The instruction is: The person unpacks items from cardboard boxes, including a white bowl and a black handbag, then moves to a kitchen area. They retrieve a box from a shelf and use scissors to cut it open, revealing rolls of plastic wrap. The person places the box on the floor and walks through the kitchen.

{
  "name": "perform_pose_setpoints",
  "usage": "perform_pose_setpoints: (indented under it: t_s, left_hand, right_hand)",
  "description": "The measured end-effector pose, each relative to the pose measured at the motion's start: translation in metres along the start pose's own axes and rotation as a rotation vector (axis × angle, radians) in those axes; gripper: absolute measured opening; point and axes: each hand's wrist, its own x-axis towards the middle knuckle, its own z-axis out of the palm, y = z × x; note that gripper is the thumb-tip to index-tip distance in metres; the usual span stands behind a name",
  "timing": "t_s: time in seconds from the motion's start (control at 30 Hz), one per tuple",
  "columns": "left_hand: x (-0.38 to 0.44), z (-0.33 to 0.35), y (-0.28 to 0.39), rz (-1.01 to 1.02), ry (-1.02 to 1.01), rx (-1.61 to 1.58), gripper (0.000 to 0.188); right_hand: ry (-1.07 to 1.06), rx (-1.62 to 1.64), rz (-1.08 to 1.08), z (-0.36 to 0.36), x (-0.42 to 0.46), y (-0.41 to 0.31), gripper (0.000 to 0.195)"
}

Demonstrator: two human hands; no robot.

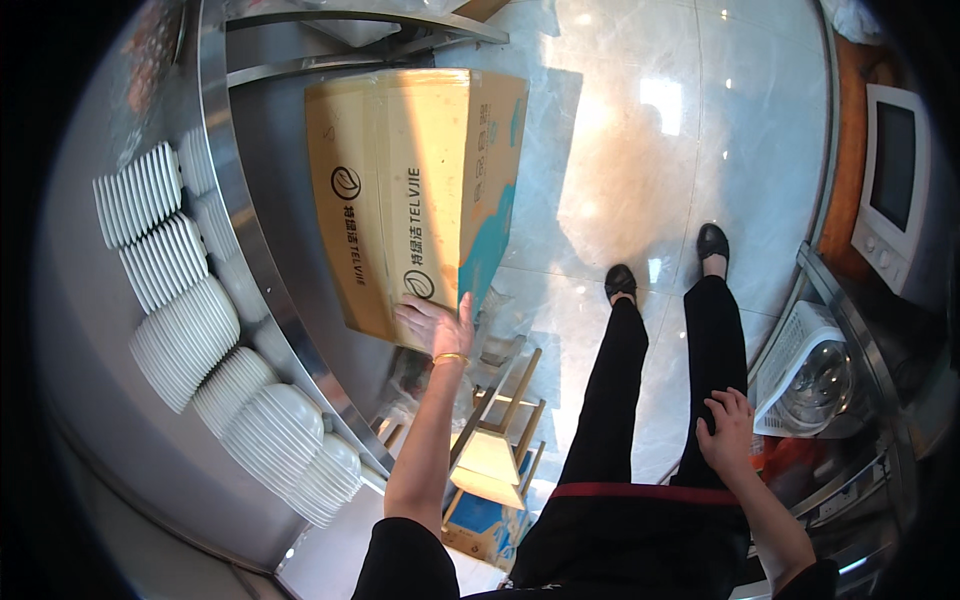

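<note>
A large cardboard carton (420, 202), printed with leaf logos and writing, stands to my left at the front of a steel rack. Clear tape runs along its upper face, and one side has a blue-green print. My left hand (439, 324) lies on the carton's near end, fingers flat on the upper face and thumb over the edge by the printed side. A gold-coloured bangle is on that wrist. Beside my right thigh, my right hand (726, 427) hangs empty with its fingers loosely bent and apart. What bears the carton's weight is hidden.
Stacks of white plates and bowls (274, 427) line the steel surface (259, 225) at left. Wooden stools (487, 465) stand near my left arm. On the right are a white microwave oven (892, 172) and a white plastic basket (787, 360) by a metal rack. Glossy tiles (622, 150) cover the floor.
</note>
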Motion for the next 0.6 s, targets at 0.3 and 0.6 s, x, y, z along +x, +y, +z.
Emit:
perform_pose_setpoints:
  t_s: [0.3,0.6]
  left_hand:
    - [0.042,-0.025,-0.035,-0.119,-0.282,-0.312,0.102]
    - [-0.086,-0.109,0.043,0.440,-0.769,-0.559,0.067]
  right_hand:
    - [-0.104,-0.122,0.056,-0.002,-0.004,0.008,0.033]
    - [-0.280,0.115,0.105,-0.123,0.029,-0.017,0.037]
